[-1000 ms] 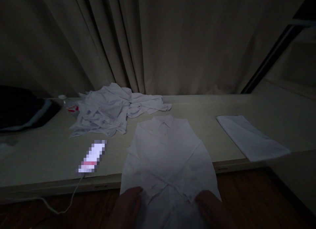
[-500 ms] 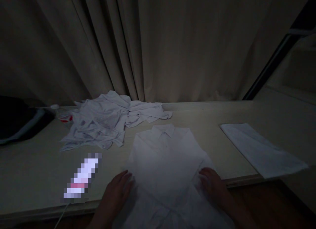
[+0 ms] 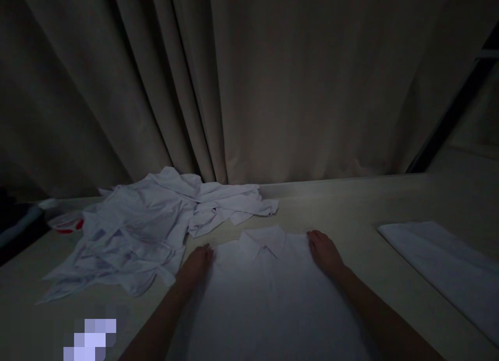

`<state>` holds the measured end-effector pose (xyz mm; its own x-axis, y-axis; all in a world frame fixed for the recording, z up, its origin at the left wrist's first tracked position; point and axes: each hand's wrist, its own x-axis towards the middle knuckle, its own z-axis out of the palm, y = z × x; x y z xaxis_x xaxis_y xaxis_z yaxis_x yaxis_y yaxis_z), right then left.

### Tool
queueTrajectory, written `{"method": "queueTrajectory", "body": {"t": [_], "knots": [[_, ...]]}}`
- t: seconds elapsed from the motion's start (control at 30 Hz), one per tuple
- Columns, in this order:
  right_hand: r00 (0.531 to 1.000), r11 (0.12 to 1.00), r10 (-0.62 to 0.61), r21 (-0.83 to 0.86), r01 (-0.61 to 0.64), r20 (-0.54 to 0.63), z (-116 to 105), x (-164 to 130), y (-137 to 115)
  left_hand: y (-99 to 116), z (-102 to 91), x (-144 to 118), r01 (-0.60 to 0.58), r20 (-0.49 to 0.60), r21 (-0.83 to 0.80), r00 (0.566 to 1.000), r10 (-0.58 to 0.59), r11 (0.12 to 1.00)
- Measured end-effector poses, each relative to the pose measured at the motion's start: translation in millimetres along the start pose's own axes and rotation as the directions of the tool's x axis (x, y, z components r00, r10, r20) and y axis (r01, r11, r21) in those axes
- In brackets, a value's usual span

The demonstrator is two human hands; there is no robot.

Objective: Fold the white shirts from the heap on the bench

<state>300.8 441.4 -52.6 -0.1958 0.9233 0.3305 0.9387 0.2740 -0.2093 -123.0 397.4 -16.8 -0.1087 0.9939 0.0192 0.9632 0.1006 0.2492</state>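
Observation:
A white collared shirt (image 3: 253,293) lies front side up before me, its collar pointing to the curtain and its lower part running out of view. At its left shoulder edge is my left hand (image 3: 199,262), fingers curled in on the cloth. My right hand (image 3: 324,251) is closed on the opposite shoulder edge, the fingertips bent over the fabric. The sleeves are hidden from view. Dim light blurs how much cloth each hand pinches.
A heap of crumpled white shirts (image 3: 144,231) lies at the back left, beside a clear container with red on it (image 3: 66,223). A folded white garment (image 3: 440,262) rests on the table (image 3: 339,205) at right. Behind hangs a curtain (image 3: 292,91). A pixelated bright object (image 3: 93,340) is lower left.
Both my hands have moved forward from the shirt's sides to its shoulders. The view has shifted closer, so the collar and the heap appear lower and larger.

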Motion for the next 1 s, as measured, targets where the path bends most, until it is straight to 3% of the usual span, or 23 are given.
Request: {"method": "queueTrajectory", "body": {"t": [0.13, 0.33, 0.57, 0.77, 0.83, 0.9, 0.97, 1.0], "knots": [[0.997, 0.994, -0.055, -0.096, 0.061, 0.059, 19.7, 15.7, 11.6, -8.0, 7.0, 24.8, -0.093, 0.063, 0.021, 0.994, 0.092, 0.995], [0.995, 0.981, -0.058, -0.179, 0.071, 0.078, 19.0, 36.7, 11.8, -14.1, 6.1, 46.0, -0.118, 0.102, 0.036, 0.988, 0.114, 0.992], [0.993, 0.968, -0.074, -0.232, 0.093, 0.091, 26.8, 68.0, 16.2, -7.8, 6.6, 74.9, -0.084, 0.052, 0.125, 0.996, 0.078, 0.989], [0.994, 0.966, -0.031, -0.251, 0.057, 0.105, 31.7, 99.5, 21.2, 15.7, 9.2, 97.6, -0.002, -0.022, 0.184, 1.000, 0.007, 0.983], [0.999, 0.983, -0.006, -0.186, 0.013, 0.037, 21.9, 97.0, 19.0, 21.6, 4.2, 88.2, 0.010, -0.066, 0.192, 0.998, 0.003, 0.981], [0.996, 0.999, -0.005, -0.046, 0.001, -0.087, 2.2, 70.8, 17.0, 19.1, -5.9, 57.7, -0.021, -0.150, 0.138, 0.988, 0.042, 0.990], [0.985, 0.993, -0.019, 0.114, 0.039, -0.172, -27.7, 12.8, 16.4, 7.1, -19.8, 0.1, -0.070, -0.260, -0.021, 0.964, 0.062, 0.997], [0.983, 0.984, 0.008, 0.174, 0.025, -0.184, -45.1, -27.2, 16.7, -1.0, -26.9, -38.3, -0.019, -0.262, -0.125, 0.965, -0.015, 0.992]]}}
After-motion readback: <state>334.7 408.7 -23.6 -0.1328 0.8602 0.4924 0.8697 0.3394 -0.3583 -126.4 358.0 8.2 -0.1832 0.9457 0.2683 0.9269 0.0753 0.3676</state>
